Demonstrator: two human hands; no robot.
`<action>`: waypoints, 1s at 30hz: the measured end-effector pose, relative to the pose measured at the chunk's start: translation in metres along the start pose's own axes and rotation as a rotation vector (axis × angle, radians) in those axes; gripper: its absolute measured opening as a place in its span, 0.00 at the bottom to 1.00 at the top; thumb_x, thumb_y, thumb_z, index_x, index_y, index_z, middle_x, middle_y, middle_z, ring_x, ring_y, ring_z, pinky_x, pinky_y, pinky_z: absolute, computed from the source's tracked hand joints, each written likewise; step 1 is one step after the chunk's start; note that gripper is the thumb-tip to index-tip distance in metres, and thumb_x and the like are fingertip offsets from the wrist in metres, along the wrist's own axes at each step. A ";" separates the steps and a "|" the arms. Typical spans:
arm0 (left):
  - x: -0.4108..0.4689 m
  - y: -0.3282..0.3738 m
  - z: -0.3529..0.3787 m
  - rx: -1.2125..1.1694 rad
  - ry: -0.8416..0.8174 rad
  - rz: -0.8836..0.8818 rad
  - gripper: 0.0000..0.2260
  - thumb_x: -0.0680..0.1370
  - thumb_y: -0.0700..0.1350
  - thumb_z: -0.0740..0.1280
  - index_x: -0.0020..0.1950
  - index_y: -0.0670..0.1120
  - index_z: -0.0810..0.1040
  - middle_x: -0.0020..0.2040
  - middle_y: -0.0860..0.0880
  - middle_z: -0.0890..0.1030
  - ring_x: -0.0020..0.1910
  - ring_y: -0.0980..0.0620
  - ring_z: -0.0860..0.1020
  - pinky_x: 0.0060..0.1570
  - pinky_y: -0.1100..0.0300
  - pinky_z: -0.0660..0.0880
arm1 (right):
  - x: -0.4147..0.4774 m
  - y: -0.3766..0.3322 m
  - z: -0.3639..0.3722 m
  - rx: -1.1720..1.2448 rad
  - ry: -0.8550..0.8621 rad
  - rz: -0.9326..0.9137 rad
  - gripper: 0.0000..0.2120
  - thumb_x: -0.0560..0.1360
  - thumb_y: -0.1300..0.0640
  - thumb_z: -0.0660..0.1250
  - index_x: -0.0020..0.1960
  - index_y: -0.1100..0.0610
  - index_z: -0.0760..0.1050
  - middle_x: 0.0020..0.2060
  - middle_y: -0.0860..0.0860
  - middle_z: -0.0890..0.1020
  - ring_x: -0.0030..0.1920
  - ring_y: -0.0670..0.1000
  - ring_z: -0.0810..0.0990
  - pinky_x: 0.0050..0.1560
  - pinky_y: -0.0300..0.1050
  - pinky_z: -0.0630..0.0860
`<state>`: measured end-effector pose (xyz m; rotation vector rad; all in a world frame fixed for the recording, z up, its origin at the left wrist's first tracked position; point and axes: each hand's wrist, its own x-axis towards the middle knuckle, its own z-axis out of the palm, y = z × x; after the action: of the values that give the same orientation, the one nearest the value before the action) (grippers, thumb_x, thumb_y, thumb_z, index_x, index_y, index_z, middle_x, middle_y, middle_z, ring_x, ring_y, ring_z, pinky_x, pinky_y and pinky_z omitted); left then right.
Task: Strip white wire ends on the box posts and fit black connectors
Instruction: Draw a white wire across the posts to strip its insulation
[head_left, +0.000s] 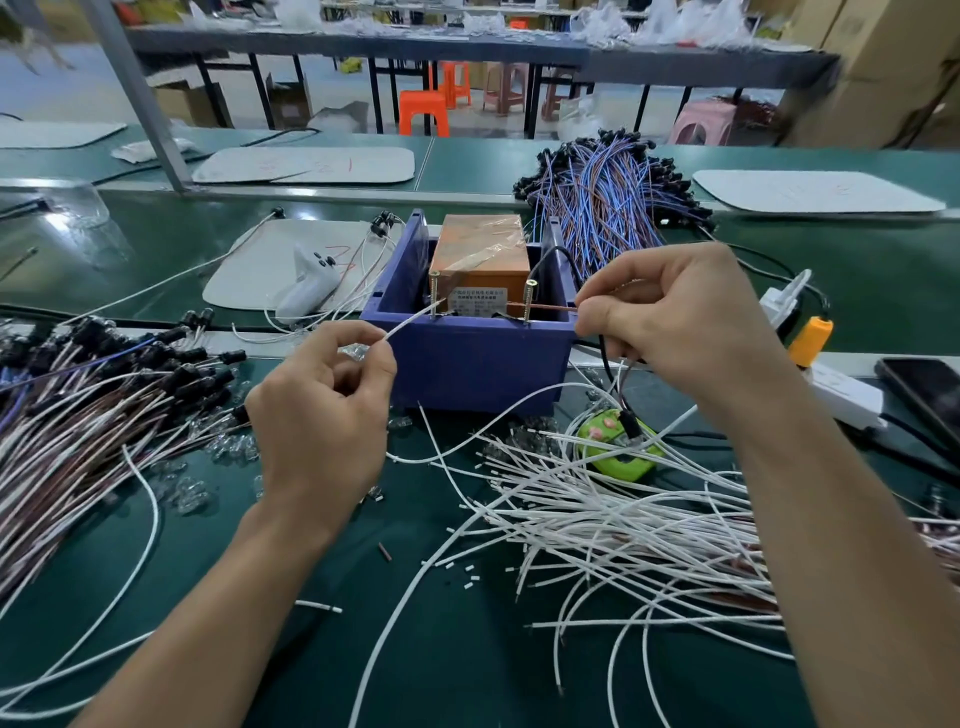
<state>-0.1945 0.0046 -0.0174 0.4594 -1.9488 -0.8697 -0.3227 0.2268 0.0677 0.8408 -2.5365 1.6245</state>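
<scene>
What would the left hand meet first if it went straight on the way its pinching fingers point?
Probably the near rim of the blue box, by the left screw post: the left hand pinches a white wire running up-right to that post. Depth is unclear from one view.

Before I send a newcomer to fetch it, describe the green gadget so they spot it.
Find the blue box mid-bench. Near its front right corner, half under the white wires, lies the gadget: rounded, lime green with pink spots.
</scene>
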 end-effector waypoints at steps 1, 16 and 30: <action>0.000 0.000 0.000 -0.006 0.004 -0.012 0.02 0.79 0.50 0.70 0.47 0.53 0.81 0.31 0.55 0.79 0.24 0.51 0.71 0.32 0.60 0.69 | 0.000 0.000 -0.001 -0.001 0.008 0.000 0.05 0.70 0.63 0.77 0.39 0.54 0.86 0.29 0.49 0.85 0.25 0.47 0.78 0.29 0.36 0.73; -0.001 0.003 -0.003 0.005 0.049 -0.020 0.04 0.79 0.51 0.69 0.45 0.53 0.80 0.31 0.59 0.81 0.24 0.51 0.74 0.31 0.61 0.70 | 0.000 0.001 -0.003 -0.065 0.054 -0.012 0.04 0.70 0.60 0.76 0.38 0.53 0.85 0.30 0.49 0.85 0.26 0.47 0.80 0.31 0.35 0.74; 0.000 0.001 -0.002 0.000 0.034 -0.025 0.05 0.80 0.51 0.68 0.47 0.52 0.80 0.29 0.56 0.80 0.22 0.50 0.72 0.31 0.60 0.71 | 0.002 0.004 -0.003 -0.045 0.053 -0.005 0.03 0.70 0.60 0.76 0.39 0.52 0.85 0.31 0.49 0.86 0.25 0.46 0.80 0.30 0.35 0.74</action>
<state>-0.1926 0.0038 -0.0159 0.4967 -1.9160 -0.8726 -0.3271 0.2297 0.0670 0.7882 -2.5231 1.5602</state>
